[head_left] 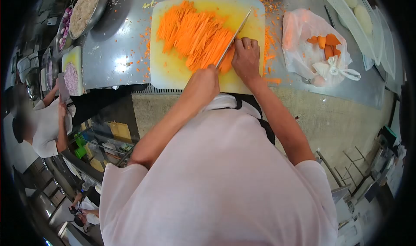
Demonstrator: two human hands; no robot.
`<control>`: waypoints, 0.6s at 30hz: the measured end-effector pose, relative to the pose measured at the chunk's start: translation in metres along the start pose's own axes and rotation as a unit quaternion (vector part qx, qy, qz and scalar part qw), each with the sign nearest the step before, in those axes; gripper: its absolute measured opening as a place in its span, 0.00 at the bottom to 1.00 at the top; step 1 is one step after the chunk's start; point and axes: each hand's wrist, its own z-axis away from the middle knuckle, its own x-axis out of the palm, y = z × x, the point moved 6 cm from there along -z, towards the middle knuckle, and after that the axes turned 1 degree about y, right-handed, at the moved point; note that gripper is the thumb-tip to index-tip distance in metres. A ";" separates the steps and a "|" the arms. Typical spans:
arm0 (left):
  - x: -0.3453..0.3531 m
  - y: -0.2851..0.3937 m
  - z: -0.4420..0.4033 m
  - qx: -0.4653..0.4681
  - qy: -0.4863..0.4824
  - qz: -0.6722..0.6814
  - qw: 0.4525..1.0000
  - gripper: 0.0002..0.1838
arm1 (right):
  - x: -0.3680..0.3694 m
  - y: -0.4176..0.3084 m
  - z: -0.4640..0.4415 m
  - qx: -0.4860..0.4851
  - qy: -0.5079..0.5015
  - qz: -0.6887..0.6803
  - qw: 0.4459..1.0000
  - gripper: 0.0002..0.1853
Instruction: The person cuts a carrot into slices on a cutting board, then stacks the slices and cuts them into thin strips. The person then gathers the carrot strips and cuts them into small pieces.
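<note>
On a white cutting board with yellow stains lies a wide heap of thin carrot strips. My left hand is closed round the handle of a kitchen knife, whose long blade points up and to the right along the heap's right edge. Just right of the blade, my right hand presses down with curled fingers on carrot close to the cutting edge. The fingers hide part of that carrot, so its full shape cannot be made out.
Right of the board sits a tied plastic bag with orange carrot pieces on it. Behind it stands a white basket of pale vegetables. A metal bowl is at upper left. A co-worker chops at a second board.
</note>
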 end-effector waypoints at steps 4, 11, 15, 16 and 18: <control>0.013 -0.013 0.013 -0.011 0.012 0.040 0.999 0.10 | 0.001 0.002 0.008 0.008 0.002 0.008 1.000 0.08; -0.003 -0.001 0.011 -0.005 0.016 0.025 1.000 0.11 | -0.003 -0.002 0.004 0.008 0.008 0.010 1.000 0.06; 0.026 -0.008 -0.008 0.023 0.036 0.030 0.999 0.12 | -0.003 0.003 0.004 0.007 0.003 0.014 1.000 0.05; 0.029 -0.009 -0.013 0.022 0.041 0.035 0.998 0.12 | -0.002 0.006 0.005 0.013 -0.002 0.002 1.000 0.05; 0.029 -0.012 -0.019 0.029 0.044 0.027 0.998 0.13 | -0.004 0.004 0.001 0.006 -0.006 -0.017 1.000 0.05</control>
